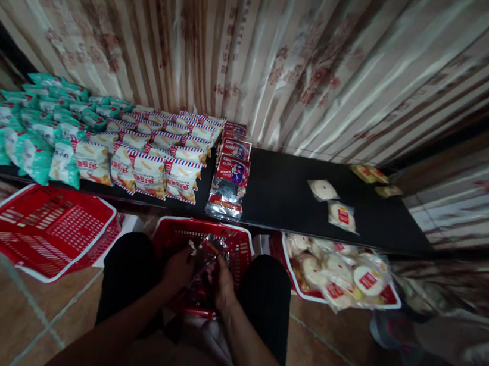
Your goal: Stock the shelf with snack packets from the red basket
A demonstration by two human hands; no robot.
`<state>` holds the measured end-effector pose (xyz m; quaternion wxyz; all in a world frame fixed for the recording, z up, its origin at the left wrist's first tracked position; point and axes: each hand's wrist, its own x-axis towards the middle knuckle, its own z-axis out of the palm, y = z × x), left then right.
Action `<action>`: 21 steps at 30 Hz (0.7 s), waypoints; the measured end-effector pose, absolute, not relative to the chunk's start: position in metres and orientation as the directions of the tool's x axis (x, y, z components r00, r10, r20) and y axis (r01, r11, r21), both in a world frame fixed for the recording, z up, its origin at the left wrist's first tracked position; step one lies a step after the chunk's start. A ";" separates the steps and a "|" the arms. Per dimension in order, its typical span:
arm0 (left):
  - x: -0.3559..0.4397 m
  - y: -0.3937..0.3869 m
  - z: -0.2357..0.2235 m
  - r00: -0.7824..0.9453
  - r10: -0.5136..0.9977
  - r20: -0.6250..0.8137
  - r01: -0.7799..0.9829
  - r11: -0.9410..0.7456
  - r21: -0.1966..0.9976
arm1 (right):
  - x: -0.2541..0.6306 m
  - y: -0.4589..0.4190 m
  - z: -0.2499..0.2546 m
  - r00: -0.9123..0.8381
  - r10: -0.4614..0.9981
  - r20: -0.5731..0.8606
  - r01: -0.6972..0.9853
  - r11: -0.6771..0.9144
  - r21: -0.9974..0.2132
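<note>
Between my knees stands a red shopping basket (163, 232) with a white rim, holding shiny packets. My left hand (179, 267) reaches into it from the left, its fingers closed around the edge of a glossy snack packet (217, 243). From the other side, my right hand (223, 281) grips the same packet. The light is dim, so the fingertips and the packet's print are hard to make out. Just ahead on the black table, dark red and silver snack packets (232, 172) lie overlapping in a column.
White striped snack bags (138, 172) and teal bags (35, 149) stand in rows at left. Two round, flat wrapped pastries (341, 217) and small yellow packets (368, 174) lie right on the black table (279, 190). An empty-looking red basket (53, 230) and a pastry-filled basket (393, 303) flank me.
</note>
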<state>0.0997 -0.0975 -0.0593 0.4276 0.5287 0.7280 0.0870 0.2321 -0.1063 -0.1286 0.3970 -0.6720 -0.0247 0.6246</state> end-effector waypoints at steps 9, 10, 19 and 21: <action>0.091 -0.120 -0.020 0.110 0.955 -0.274 0.566 0.166 0.807 | 0.260 -0.137 -0.053 -0.130 0.652 -0.747 -0.663 -0.618 -0.424; 0.090 -0.123 -0.017 0.122 0.964 -0.235 0.523 0.139 0.841 | 0.261 -0.142 -0.047 -0.183 0.646 -0.741 -0.654 -0.643 -0.399; 0.099 -0.143 0.013 0.253 0.966 -0.057 0.373 -0.043 0.927 | 0.243 -0.164 -0.028 -0.401 0.659 -0.637 -0.528 -0.734 -0.427; 0.101 -0.145 0.017 0.274 0.961 -0.035 0.419 -0.087 0.904 | 0.239 -0.164 -0.026 -0.293 0.755 -0.587 -0.533 -0.638 -0.556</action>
